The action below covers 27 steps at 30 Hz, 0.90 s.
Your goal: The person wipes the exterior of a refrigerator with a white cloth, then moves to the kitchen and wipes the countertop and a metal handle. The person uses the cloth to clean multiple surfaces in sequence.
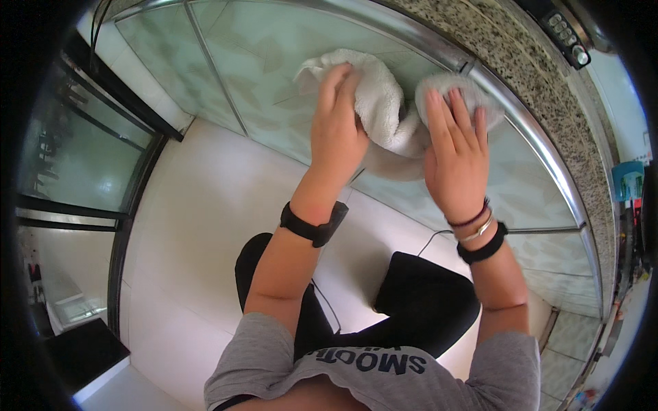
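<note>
A white terry towel (378,97) lies bunched against pale green cabinet doors that carry a leaf pattern (267,46). My left hand (336,123) grips its left part, with the fingers curled over the folds. Flat and with fingers extended, my right hand (455,133) presses the towel's right part against the door, close under the metal trim (529,146). That part of the cloth is blurred. A fold seems to link the two bunches, but whether they are one cloth I cannot tell for sure.
Above the doors runs a speckled granite countertop (560,108), with a black device with buttons (563,33) at its upper end. A black-framed glass door (87,138) stands left. My bent knees (426,293) are over pale floor tiles (205,205); a thin cable (326,303) runs there.
</note>
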Each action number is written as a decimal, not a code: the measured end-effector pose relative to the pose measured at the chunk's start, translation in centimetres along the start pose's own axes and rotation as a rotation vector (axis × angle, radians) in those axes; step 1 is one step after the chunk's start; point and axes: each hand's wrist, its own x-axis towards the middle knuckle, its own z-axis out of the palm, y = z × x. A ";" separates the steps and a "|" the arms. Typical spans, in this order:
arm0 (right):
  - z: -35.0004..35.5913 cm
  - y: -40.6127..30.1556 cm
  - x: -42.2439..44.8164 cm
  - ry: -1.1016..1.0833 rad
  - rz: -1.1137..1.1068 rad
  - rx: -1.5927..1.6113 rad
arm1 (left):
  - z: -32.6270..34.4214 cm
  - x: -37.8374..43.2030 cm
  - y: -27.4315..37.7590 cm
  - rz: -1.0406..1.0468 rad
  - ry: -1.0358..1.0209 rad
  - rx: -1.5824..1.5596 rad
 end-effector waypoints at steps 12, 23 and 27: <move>1.6 -1.8 -7.5 0.179 0.525 0.636 | 1.2 5.2 3.2 0.313 0.167 0.012; 0.4 -1.2 -8.7 0.121 0.509 0.663 | 4.0 4.2 6.8 0.365 0.131 0.095; 0.5 -0.7 -9.8 0.086 0.567 0.669 | 3.5 4.7 5.5 0.452 0.093 0.129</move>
